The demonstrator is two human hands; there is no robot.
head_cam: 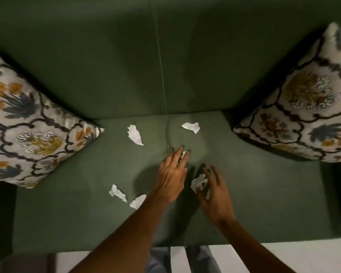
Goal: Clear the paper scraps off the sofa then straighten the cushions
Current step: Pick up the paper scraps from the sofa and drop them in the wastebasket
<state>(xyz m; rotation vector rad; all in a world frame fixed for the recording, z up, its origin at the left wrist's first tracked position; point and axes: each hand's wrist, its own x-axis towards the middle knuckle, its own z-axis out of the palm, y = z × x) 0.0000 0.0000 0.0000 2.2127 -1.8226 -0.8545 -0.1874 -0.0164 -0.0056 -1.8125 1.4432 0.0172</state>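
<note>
While the right hand half-curls its fingers round a crumpled scrap, the left hand touches a small scrap with near-straight fingers; whether it pinches, I cannot tell. Farther up the sofa seat lie a long scrap and a far scrap; left of the left forearm sit an outer scrap and an inner scrap.

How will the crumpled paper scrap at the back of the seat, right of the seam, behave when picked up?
The paper scrap is likely very light and floppy: it is thin, creased and lies loosely on the sofa. Its raised folds should make it easy to pinch, though a sweep might just scoot it across the fabric.
</note>
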